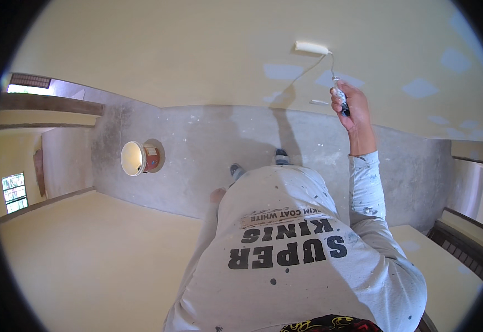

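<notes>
Roller (pixel 311 48) lies flat against the cream wall (pixel 197 50), its wire frame running down to a handle wrapped by the fingers of the right hand (pixel 351 105); rolling the wall looks like the step in hand. Left hand (pixel 217 195) hangs by the hip, fingers unclear. Next stroke likely calls for steady pressure, or a reload at the bucket (pixel 139 157) on the floor (pixel 208 149).

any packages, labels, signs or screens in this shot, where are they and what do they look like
paint bucket: on the grey concrete floor to the person's left, round, pale cream inside, red-brown outside with a small label panel too blurred to make out
shirt print: across the front of the person's pale paint-spattered shirt, bold dark block letters under a thin cream strip, seen upside down
No signs or screens in view
</notes>
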Demonstrator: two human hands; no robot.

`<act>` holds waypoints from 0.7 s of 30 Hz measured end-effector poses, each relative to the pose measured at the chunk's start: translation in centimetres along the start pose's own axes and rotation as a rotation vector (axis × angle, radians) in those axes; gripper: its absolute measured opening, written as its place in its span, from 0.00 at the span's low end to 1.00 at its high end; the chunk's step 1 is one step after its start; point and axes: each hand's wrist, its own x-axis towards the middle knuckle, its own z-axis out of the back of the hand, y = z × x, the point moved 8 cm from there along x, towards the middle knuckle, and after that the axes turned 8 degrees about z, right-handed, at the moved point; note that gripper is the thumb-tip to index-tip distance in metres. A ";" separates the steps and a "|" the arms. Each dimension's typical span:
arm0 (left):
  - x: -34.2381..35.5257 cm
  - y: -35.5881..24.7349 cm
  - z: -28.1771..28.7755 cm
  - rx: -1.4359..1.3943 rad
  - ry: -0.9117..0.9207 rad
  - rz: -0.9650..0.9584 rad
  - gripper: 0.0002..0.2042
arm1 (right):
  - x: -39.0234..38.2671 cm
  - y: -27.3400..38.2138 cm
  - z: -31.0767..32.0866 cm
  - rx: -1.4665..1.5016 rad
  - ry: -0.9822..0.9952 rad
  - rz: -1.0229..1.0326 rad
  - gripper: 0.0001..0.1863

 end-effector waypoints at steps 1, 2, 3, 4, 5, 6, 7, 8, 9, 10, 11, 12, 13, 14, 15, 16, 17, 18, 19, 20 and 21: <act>0.4 0.6 -0.6 -0.039 -0.016 0.014 0.19 | 0.3 -0.5 0.4 0.004 -0.013 -0.016 0.11; 1.0 1.4 -1.1 -0.081 -0.032 0.031 0.19 | 0.1 -0.1 0.0 -0.007 -0.012 0.001 0.11; 1.7 2.1 -1.6 -0.123 -0.046 0.046 0.19 | -0.4 0.3 -0.3 -0.019 -0.012 0.019 0.11; 2.6 2.8 -2.5 -0.172 -0.059 0.064 0.19 | -0.8 0.8 -0.8 -0.036 -0.009 0.034 0.11; 3.2 3.3 -3.2 0.002 -0.062 -0.025 0.18 | -1.0 1.1 -1.2 -0.030 0.000 0.036 0.10; 3.3 4.6 -3.3 0.178 -0.070 -0.103 0.18 | -1.1 1.2 -1.8 -0.015 0.015 0.030 0.10; 3.4 4.9 -3.9 0.353 -0.067 -0.196 0.18 | -1.1 1.3 -1.7 -0.009 0.021 0.035 0.10; 3.9 3.6 -4.5 0.240 -0.035 -0.202 0.17 | -0.9 1.5 -0.6 -0.023 0.004 0.031 0.10; 4.0 2.7 -5.0 0.128 -0.002 -0.204 0.17 | -0.4 1.0 0.9 -0.035 -0.010 0.024 0.09; 3.9 2.3 -5.0 0.130 -0.002 -0.224 0.17 | 0.4 0.2 2.1 -0.031 -0.015 0.006 0.09; 3.8 2.2 -5.0 0.129 -0.005 -0.239 0.17 | 1.2 -0.8 3.1 -0.009 -0.007 -0.014 0.09; 3.9 3.0 -5.5 0.236 -0.039 -0.273 0.17 | 2.2 -2.4 3.7 0.022 0.012 -0.048 0.08; 3.1 3.7 -5.4 0.345 -0.076 -0.299 0.16 | 3.1 -4.1 3.9 0.056 0.037 -0.086 0.08; 3.1 3.4 -5.7 0.357 -0.061 -0.281 0.16 | 3.7 -4.7 4.1 0.057 0.036 -0.103 0.07; 2.9 3.2 -5.6 0.369 -0.049 -0.259 0.16 | 3.9 -5.0 4.4 0.058 0.045 -0.105 0.08; 2.5 2.6 -5.2 0.382 -0.034 -0.242 0.16 | 3.8 -5.0 4.6 0.059 0.051 -0.104 0.08; 2.1 0.4 -4.5 0.343 -0.024 -0.282 0.16 | 3.6 -4.5 5.2 0.050 0.042 -0.090 0.08; 1.2 -2.3 -3.4 0.305 -0.005 -0.327 0.16 | 3.0 -3.2 5.8 0.021 0.019 -0.048 0.08; 0.2 -3.7 -2.5 0.269 0.008 -0.349 0.16 | 2.1 -1.8 5.4 0.003 0.008 -0.023 0.08; -0.6 -4.1 -1.9 0.270 -0.011 -0.359 0.16 | 1.2 -0.5 4.3 -0.009 0.009 -0.007 0.08; -1.1 -4.2 -1.7 0.269 -0.028 -0.368 0.16 | 0.3 0.8 3.0 -0.010 0.016 0.006 0.09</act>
